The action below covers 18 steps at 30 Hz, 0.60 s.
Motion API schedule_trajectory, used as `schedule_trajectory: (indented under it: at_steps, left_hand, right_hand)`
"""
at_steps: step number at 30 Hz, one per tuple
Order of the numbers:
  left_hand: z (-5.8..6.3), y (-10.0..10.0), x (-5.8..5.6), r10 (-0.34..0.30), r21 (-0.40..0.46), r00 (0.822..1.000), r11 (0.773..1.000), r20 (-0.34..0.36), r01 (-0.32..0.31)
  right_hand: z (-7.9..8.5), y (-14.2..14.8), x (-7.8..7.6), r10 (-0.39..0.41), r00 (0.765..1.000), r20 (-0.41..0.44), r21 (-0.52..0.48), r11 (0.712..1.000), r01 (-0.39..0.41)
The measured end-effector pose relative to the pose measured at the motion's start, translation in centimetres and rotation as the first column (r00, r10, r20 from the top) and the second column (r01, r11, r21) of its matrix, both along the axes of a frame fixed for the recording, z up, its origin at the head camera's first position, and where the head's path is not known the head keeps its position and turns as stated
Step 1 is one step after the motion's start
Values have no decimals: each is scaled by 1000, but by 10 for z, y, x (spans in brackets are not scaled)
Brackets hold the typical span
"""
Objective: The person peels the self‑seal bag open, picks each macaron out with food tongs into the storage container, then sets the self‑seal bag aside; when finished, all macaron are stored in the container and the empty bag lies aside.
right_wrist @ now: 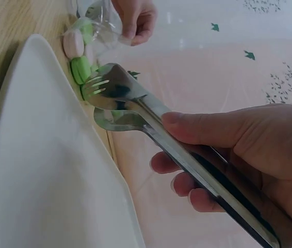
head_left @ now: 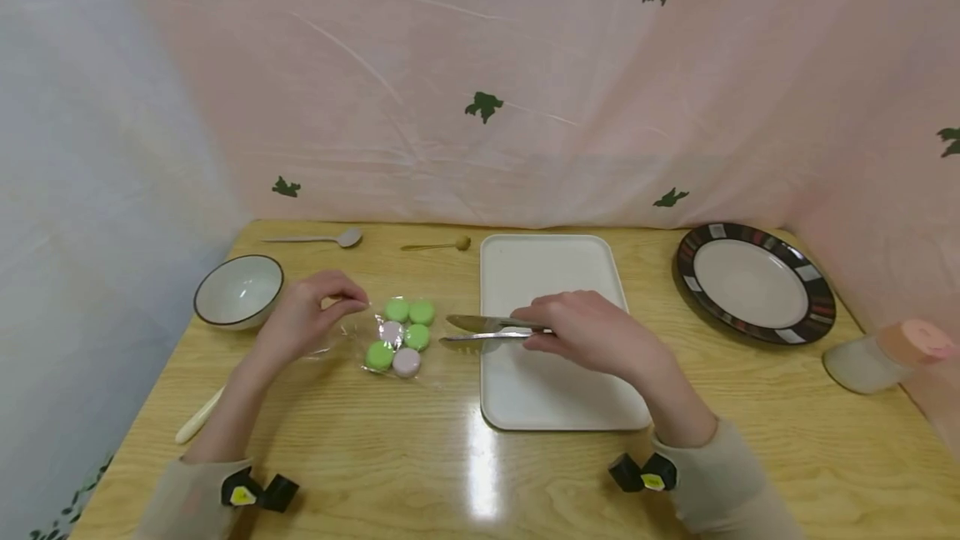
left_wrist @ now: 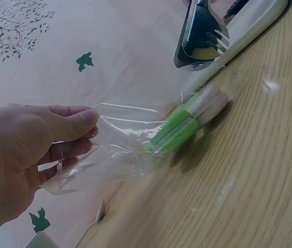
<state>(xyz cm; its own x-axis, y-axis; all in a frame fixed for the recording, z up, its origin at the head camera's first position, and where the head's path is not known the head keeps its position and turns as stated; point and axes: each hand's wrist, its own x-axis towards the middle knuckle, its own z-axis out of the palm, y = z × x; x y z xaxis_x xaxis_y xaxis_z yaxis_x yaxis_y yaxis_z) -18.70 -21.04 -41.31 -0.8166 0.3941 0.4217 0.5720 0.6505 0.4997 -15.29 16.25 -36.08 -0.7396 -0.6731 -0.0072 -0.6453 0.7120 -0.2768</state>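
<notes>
My left hand [head_left: 303,319] pinches the open end of a clear plastic bag [left_wrist: 123,150] between thumb and fingers. Inside the bag several green and pale pink macarons [head_left: 405,336] lie on the table, left of the white tray [head_left: 555,398]. In my right hand [head_left: 588,332] is a pair of metal serving tongs [right_wrist: 148,106], one end fork-shaped and the other spoon-shaped. Their tips hang over the tray's left edge, pointing toward the macarons and apart from them. Between the tong ends there is a gap with nothing in it.
A white bowl [head_left: 240,290] stands left, near a cream-coloured handle [head_left: 198,419] partly hidden by the left arm. A spoon [head_left: 348,237] and a small gold-coloured utensil [head_left: 462,243] lie at the back. Right are a dark-rimmed plate [head_left: 750,282] and a jar [head_left: 862,361].
</notes>
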Motion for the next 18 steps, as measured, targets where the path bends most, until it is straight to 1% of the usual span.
schedule_trajectory:
  at_steps: [3,7,10,18]
  left_hand:
    - [0,-3,0,13,-6,1000,1000,24,-13]
    - [2,-5,1,31,-7,997,999,65,-31]
    - [3,-6,1,30,-7,996,1000,84,-30]
    - [3,-5,0,34,-17,995,999,97,-33]
  right_hand:
    - [-4,-5,0,5,999,-39,15,1000,-5]
    - [-8,-11,2,2,997,-72,41,999,1]
    - [-10,-15,3,-4,997,-83,53,999,8]
    - [-17,-20,3,-5,995,-97,71,997,12]
